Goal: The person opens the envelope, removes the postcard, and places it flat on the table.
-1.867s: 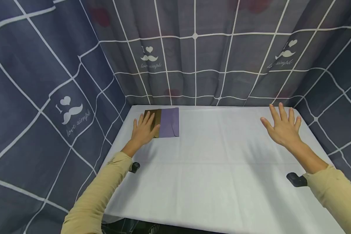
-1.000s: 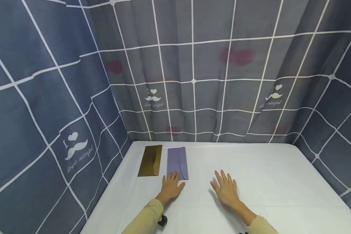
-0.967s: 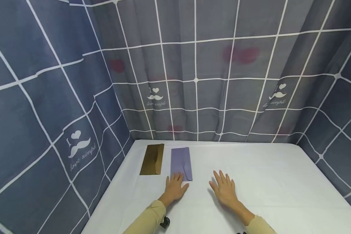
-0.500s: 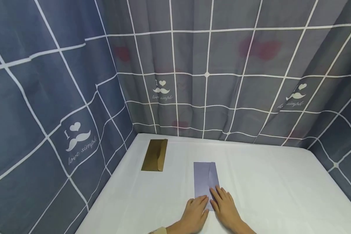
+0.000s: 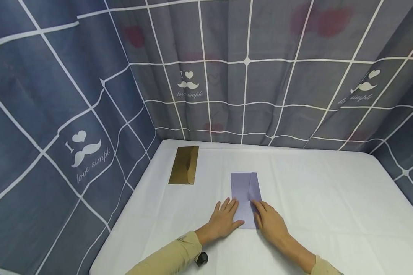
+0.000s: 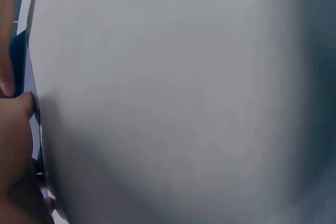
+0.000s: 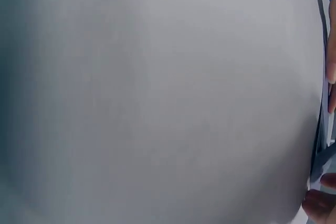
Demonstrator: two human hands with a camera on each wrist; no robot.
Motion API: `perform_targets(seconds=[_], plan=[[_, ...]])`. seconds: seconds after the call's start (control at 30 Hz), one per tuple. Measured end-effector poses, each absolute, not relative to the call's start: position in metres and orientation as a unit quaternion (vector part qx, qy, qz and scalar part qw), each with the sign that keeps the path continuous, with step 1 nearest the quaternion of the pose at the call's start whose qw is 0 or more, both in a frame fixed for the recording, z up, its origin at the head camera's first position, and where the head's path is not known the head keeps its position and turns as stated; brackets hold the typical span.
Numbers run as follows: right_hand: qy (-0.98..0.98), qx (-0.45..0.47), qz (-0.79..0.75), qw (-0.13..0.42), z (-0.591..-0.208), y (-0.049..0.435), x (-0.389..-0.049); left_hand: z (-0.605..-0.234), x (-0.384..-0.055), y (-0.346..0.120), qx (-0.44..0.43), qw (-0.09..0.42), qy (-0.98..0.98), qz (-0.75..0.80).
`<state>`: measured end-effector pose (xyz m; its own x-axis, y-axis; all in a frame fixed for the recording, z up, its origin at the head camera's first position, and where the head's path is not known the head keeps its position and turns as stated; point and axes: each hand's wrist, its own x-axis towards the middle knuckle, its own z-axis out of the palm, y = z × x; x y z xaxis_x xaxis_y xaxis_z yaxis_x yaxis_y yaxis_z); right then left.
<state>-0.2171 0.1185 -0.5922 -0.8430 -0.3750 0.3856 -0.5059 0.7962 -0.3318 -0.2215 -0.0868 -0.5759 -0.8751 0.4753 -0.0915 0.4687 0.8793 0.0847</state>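
Observation:
A lilac paper envelope (image 5: 241, 187) lies lengthwise on the white-covered table in the head view, its flap along the right side. My left hand (image 5: 223, 220) rests on its lower left edge, fingers spread and thumb across the lower part. At the flap's edge, my right hand (image 5: 272, 225) pinches with bent fingers and thumb. In the right wrist view, the flap (image 7: 324, 162) stands raised beside fingertips at the right border. The left wrist view catches only part of the envelope (image 6: 35, 129) at its left border. A gold-brown envelope (image 5: 182, 166) lies apart, farther back on the left.
The table (image 5: 330, 191) has a white cloth over it. Dark grid-patterned curtains (image 5: 223, 84) rise at the back and along both sides. A black wrist camera (image 5: 202, 259) hangs under the left sleeve.
The lilac envelope was drawn away from the gold-brown one, toward the table's front middle. Both hands came together on it; the left fingers have since spread and the right fingers bent at the flap.

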Motion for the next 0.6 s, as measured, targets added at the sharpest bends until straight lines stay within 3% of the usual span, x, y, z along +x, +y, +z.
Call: perform_targets(seconds=[0.3, 0.6], plan=[[-0.940, 0.199, 0.176, 0.212, -0.586, 0.148, -0.228, -0.572, -0.224, -0.088, 0.252, 0.070, 0.965, -0.001], [-0.960, 0.192, 0.092, 0.181, -0.566, 0.147, -0.243, -0.568, -0.224, -0.087, 0.250, 0.092, 0.964, -0.010]])
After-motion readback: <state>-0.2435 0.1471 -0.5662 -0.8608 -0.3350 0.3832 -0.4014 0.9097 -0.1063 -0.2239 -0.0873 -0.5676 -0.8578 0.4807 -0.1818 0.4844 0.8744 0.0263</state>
